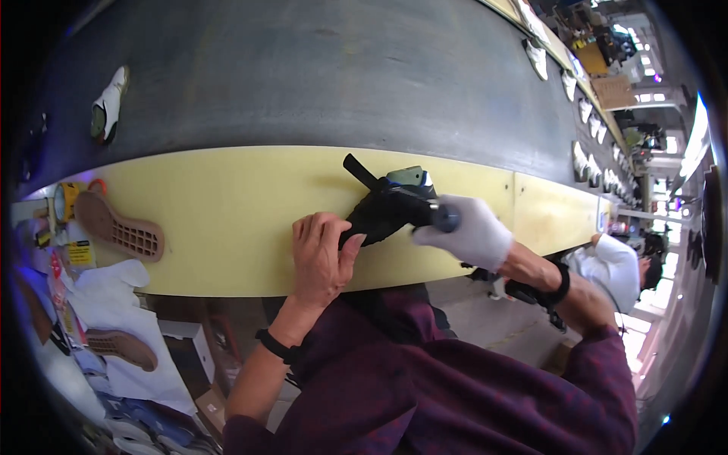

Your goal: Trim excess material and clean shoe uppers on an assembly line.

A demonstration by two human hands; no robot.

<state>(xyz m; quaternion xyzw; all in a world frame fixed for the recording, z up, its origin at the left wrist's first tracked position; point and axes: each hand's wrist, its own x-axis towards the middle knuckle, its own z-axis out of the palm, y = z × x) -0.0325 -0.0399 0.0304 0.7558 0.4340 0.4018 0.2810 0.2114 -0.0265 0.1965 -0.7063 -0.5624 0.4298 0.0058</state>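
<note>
A black shoe (379, 218) lies on the pale yellow bench top in front of me. A green last (405, 176) shows in its opening, and a black strap (359, 171) sticks up at its far side. My bare left hand (322, 254) grips the shoe's left end between thumb and fingers. On the right, my white-gloved right hand (476, 233) is closed round a hand tool with a rounded dark blue end (447, 218). A short metal part shows beside it, close to the shoe. The glove hides the rest of the tool, so its kind cannot be made out.
Beyond the yellow bench (227, 220) runs a wide dark conveyor belt (303, 83), with a white shoe (111, 105) at left and several along its right. A brown sole (117, 226) lies on the bench's left end; another sole (121, 349) rests on white sheeting. Another person (613, 269) is at far right.
</note>
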